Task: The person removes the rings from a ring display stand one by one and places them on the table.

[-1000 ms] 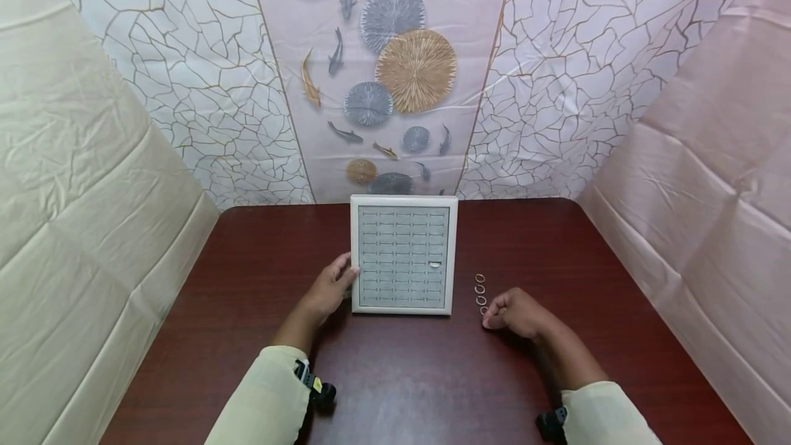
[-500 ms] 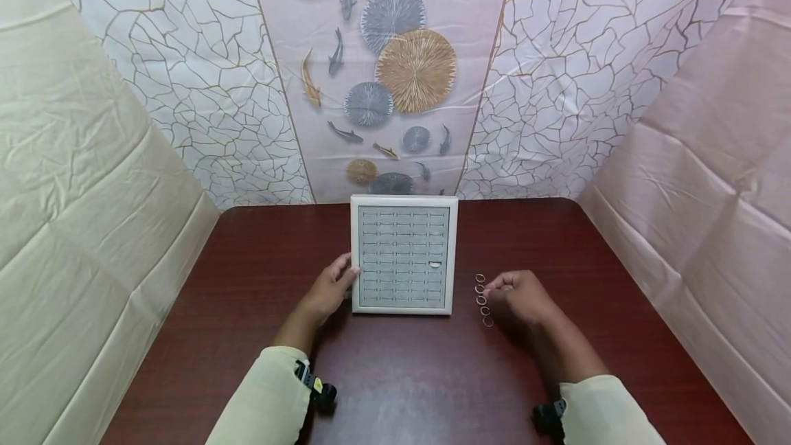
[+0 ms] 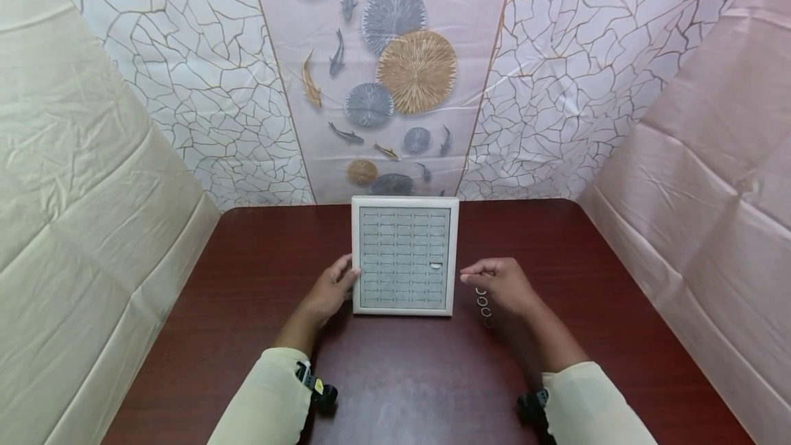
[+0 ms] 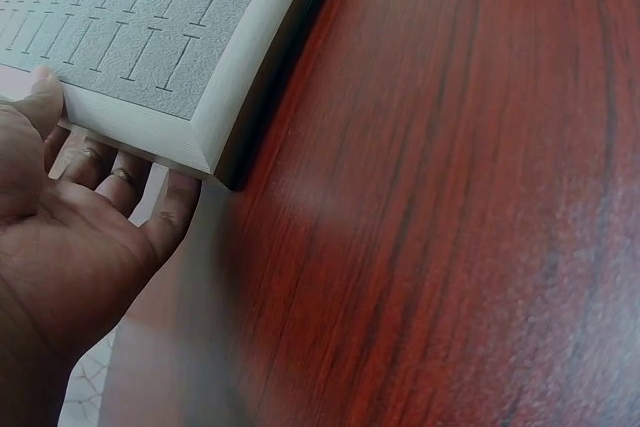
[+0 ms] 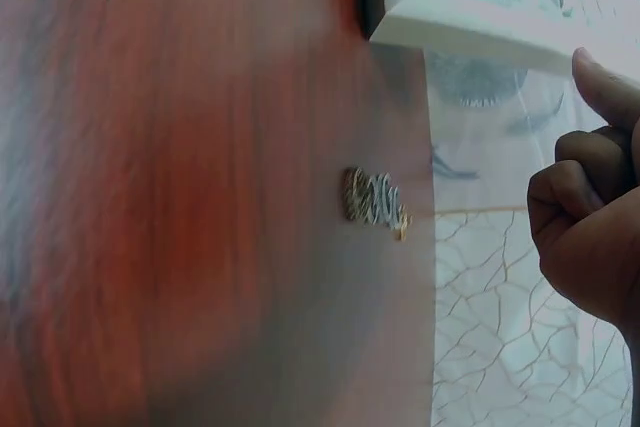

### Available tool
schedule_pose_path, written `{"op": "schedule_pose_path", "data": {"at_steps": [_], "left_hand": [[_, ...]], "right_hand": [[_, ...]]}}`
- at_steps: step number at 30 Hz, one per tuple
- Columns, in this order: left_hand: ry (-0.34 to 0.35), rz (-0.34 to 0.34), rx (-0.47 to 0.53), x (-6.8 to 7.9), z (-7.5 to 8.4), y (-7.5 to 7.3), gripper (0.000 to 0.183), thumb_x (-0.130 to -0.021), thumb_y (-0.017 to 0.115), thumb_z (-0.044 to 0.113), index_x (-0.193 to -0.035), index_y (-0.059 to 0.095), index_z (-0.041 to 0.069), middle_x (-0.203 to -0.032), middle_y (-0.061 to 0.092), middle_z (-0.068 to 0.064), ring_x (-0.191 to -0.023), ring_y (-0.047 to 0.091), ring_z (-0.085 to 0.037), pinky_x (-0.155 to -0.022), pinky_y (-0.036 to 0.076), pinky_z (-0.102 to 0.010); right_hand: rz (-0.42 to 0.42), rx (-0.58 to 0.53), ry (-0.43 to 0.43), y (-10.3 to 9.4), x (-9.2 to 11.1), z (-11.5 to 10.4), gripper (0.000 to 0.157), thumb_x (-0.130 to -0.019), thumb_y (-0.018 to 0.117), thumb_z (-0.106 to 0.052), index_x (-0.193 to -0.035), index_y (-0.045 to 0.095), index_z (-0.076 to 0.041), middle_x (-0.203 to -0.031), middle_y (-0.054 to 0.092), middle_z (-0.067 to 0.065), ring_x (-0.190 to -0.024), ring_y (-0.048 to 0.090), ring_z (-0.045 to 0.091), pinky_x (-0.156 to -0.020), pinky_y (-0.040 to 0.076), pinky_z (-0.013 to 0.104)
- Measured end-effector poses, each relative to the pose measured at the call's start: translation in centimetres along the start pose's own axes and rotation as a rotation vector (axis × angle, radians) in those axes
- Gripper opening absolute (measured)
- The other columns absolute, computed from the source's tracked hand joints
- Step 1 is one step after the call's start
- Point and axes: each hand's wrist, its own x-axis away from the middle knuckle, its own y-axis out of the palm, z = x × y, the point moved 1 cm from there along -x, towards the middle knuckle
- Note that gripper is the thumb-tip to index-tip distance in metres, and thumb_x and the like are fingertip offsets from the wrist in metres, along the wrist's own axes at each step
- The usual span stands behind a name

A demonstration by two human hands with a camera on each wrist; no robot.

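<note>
My left hand point(image 3: 329, 292) holds the left edge of an upright ring display tray point(image 3: 404, 312), its thumb on the white frame. In the left wrist view, the fingers of my left hand point(image 4: 90, 207) go behind the frame. Grey padding with rows of slits point(image 3: 404, 232) fills the tray, and a pale ring point(image 3: 435, 266) sits in one slit. My right hand point(image 3: 503, 285) is just right of the tray, thumb and fingertips together. Whether a ring is between them cannot be seen. Below it lies a row of rings point(image 3: 482, 301), its far end hidden by the hand.
A dark red wooden table point(image 3: 395, 376) bears everything. Behind it hangs a patterned cloth point(image 3: 395, 88), with pale cloth side walls point(image 3: 698, 177) at both sides. In the right wrist view, brown, silver and gold rings point(image 5: 380, 197) stand close together in the row.
My right hand has moved from the near end of the ring row up and left toward the tray, uncovering the nearest rings. My left hand and the tray stay in place.
</note>
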Motion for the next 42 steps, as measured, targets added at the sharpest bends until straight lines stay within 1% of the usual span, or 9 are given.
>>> {"op": "schedule_pose_path", "data": {"at_steps": [9,14,18,23,27,30,34,38,42], "left_hand": [[0.002,-0.001,0.003,-0.1,0.0,0.0,0.054,-0.118,0.05,0.022,-0.169,0.037,0.009,-0.153,0.061,-0.021,-0.131,0.066,-0.031,-0.113,0.057,-0.056],[-0.002,0.003,0.002,0.0,0.0,0.0,0.054,-0.118,0.05,0.022,-0.169,0.037,0.009,-0.152,0.062,-0.021,-0.131,0.066,-0.032,-0.113,0.057,-0.057],[-0.002,-0.003,-0.004,0.1,0.1,0.0,0.053,-0.119,0.049,0.022,-0.169,0.037,0.009,-0.154,0.061,-0.022,-0.133,0.065,-0.033,-0.114,0.056,-0.057],[-0.01,-0.001,0.0,0.1,0.0,0.0,0.053,-0.119,0.049,0.023,-0.169,0.038,0.011,-0.155,0.061,-0.021,-0.134,0.065,-0.033,-0.115,0.056,-0.057],[-0.007,-0.004,0.006,0.0,-0.1,0.0,0.052,-0.118,0.05,0.022,-0.168,0.039,0.01,-0.155,0.061,-0.021,-0.134,0.065,-0.033,-0.115,0.056,-0.057],[0.002,-0.009,0.002,0.0,-0.2,-0.1,0.053,-0.119,0.049,0.022,-0.169,0.038,0.009,-0.155,0.06,-0.023,-0.134,0.065,-0.034,-0.115,0.056,-0.057],[0.015,-0.015,-0.004,0.0,-0.2,-0.1,0.054,-0.119,0.048,0.022,-0.169,0.036,0.006,-0.155,0.059,-0.025,-0.134,0.065,-0.034,-0.115,0.056,-0.057],[0.012,-0.008,-0.001,0.0,-0.1,0.0,0.054,-0.118,0.05,0.021,-0.169,0.037,0.007,-0.154,0.06,-0.023,-0.134,0.065,-0.033,-0.114,0.056,-0.057],[0.001,-0.005,0.006,0.0,-0.1,0.0,0.054,-0.118,0.05,0.021,-0.169,0.036,0.007,-0.154,0.06,-0.022,-0.135,0.064,-0.032,-0.114,0.056,-0.056]], "right_hand": [[0.034,-0.041,-0.018,1.1,-0.9,-1.7,0.011,-0.095,0.085,-0.011,-0.102,0.087,-0.004,-0.105,0.085,0.013,-0.085,0.066,0.003,-0.073,0.052,0.019],[0.037,-0.038,-0.07,1.7,-1.4,-2.8,0.009,-0.094,0.086,-0.009,-0.1,0.087,-0.003,-0.101,0.085,0.014,-0.085,0.066,0.005,-0.074,0.053,0.02],[0.029,-0.035,-0.095,2.3,-1.9,-3.3,0.009,-0.094,0.085,-0.008,-0.1,0.087,-0.002,-0.102,0.085,0.016,-0.088,0.069,0.004,-0.077,0.055,0.018],[0.015,-0.02,-0.077,3.1,-2.4,-3.9,0.009,-0.094,0.085,-0.006,-0.1,0.087,-0.001,-0.101,0.084,0.017,-0.083,0.067,0.004,-0.071,0.054,0.017],[0.016,-0.01,-0.066,3.6,-2.4,-4.0,0.007,-0.093,0.084,-0.004,-0.099,0.087,0.0,-0.101,0.084,0.018,-0.083,0.065,0.006,-0.069,0.053,0.017],[0.031,-0.009,-0.066,3.8,-2.4,-3.8,0.007,-0.094,0.084,-0.004,-0.098,0.087,0.0,-0.102,0.084,0.018,-0.085,0.067,0.004,-0.072,0.055,0.016],[0.05,-0.006,-0.054,3.9,-2.3,-3.7,0.006,-0.093,0.085,-0.004,-0.098,0.087,0.0,-0.102,0.084,0.018,-0.086,0.067,0.004,-0.073,0.054,0.015],[0.061,0.001,-0.039,4.1,-2.3,-3.6,0.006,-0.094,0.084,-0.004,-0.098,0.087,-0.001,-0.102,0.084,0.018,-0.087,0.068,0.006,-0.073,0.054,0.016],[0.063,0.037,-0.048,4.1,-2.3,-3.5,0.006,-0.096,0.083,-0.005,-0.097,0.087,-0.002,-0.102,0.084,0.016,-0.089,0.068,0.009,-0.075,0.054,0.017]]}}
